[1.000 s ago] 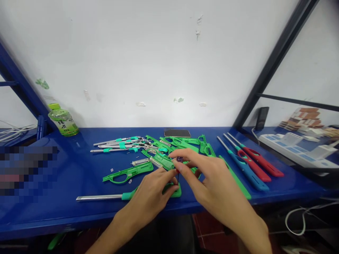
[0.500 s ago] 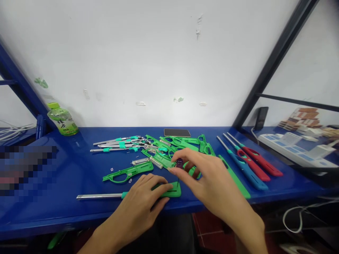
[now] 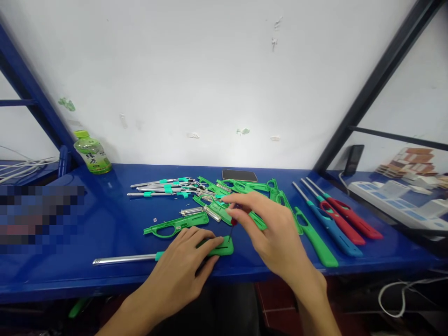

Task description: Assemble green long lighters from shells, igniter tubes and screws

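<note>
A green lighter (image 3: 224, 247) with a long metal tube lies at the table's front edge, its tube pointing left. My left hand (image 3: 187, 261) is closed over its body and presses it on the table. Pinched in my right hand (image 3: 262, 219) is a small screwdriver (image 3: 231, 228) with a dark red handle, its thin shaft tilted and its tip at the right end of the green body. Behind my hands lie opened green shells (image 3: 220, 212), and an empty-looking green half (image 3: 175, 224) rests left of them. Metal tubes with teal collars (image 3: 164, 187) are piled farther back.
On the right lie a blue lighter (image 3: 332, 228), red lighters (image 3: 353, 219) and a green one (image 3: 317, 240). A phone (image 3: 240, 175) is near the wall, a bottle (image 3: 93, 154) at the back left, a power strip (image 3: 395, 203) at the far right.
The screwdriver has tilted, its handle now leaning right of its tip. The green lighter and my left hand have shifted slightly left. The whole view has also moved a little.
</note>
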`<state>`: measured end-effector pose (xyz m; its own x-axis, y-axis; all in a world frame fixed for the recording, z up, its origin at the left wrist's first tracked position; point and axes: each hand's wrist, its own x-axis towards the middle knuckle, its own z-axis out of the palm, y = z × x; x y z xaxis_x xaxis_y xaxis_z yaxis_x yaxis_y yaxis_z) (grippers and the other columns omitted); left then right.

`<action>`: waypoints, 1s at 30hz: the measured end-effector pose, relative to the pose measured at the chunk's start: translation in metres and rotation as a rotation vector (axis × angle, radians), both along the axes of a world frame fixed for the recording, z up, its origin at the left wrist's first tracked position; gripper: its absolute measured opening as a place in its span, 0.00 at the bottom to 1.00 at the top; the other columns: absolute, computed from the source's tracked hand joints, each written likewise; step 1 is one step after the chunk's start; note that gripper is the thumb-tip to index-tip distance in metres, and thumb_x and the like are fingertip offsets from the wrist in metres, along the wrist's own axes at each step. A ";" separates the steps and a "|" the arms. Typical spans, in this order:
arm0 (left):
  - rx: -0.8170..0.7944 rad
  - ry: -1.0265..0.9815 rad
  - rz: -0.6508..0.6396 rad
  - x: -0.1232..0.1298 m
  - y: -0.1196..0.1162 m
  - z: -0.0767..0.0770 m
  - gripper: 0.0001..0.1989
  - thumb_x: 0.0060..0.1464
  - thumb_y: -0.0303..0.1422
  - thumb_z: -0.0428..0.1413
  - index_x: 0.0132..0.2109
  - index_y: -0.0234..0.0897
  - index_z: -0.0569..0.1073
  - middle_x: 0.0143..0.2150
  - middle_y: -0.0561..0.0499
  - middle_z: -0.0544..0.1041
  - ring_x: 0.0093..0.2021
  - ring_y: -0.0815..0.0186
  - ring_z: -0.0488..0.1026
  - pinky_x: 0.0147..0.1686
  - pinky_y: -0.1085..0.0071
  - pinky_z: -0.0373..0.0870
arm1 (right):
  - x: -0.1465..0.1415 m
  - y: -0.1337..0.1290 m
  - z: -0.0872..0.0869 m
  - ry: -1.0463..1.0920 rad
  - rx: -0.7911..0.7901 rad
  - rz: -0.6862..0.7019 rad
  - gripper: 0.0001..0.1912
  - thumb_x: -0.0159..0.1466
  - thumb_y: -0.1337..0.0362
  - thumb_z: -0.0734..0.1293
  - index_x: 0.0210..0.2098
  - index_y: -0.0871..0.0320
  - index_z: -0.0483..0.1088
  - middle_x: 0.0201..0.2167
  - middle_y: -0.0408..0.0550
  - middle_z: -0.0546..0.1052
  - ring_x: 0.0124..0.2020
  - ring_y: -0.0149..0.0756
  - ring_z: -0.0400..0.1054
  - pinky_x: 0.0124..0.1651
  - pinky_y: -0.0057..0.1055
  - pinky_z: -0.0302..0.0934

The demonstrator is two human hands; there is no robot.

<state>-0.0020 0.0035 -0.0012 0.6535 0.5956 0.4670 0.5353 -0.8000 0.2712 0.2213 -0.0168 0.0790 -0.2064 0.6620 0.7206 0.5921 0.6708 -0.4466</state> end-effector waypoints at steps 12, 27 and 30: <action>-0.009 0.025 0.002 0.002 0.001 0.002 0.17 0.72 0.28 0.56 0.64 0.44 0.72 0.54 0.49 0.79 0.51 0.53 0.77 0.52 0.51 0.76 | -0.001 -0.002 0.000 -0.049 -0.018 -0.048 0.09 0.77 0.64 0.69 0.55 0.53 0.80 0.45 0.45 0.84 0.43 0.36 0.80 0.46 0.31 0.72; -0.032 0.022 0.006 0.000 -0.001 0.001 0.15 0.72 0.29 0.56 0.62 0.45 0.74 0.53 0.49 0.79 0.51 0.54 0.76 0.53 0.52 0.76 | 0.000 -0.003 0.002 0.013 -0.007 -0.053 0.13 0.76 0.71 0.68 0.54 0.51 0.81 0.45 0.43 0.87 0.46 0.36 0.83 0.51 0.30 0.75; -0.034 0.026 0.009 0.000 -0.001 0.000 0.15 0.72 0.29 0.55 0.62 0.45 0.74 0.53 0.48 0.79 0.51 0.54 0.76 0.53 0.52 0.76 | 0.003 -0.003 0.003 -0.029 -0.029 -0.090 0.10 0.76 0.67 0.69 0.51 0.52 0.82 0.43 0.47 0.85 0.42 0.38 0.81 0.47 0.33 0.76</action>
<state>-0.0020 0.0027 -0.0008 0.6597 0.6171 0.4288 0.5499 -0.7854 0.2843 0.2241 -0.0195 0.0825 -0.1656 0.6995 0.6951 0.6626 0.6010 -0.4469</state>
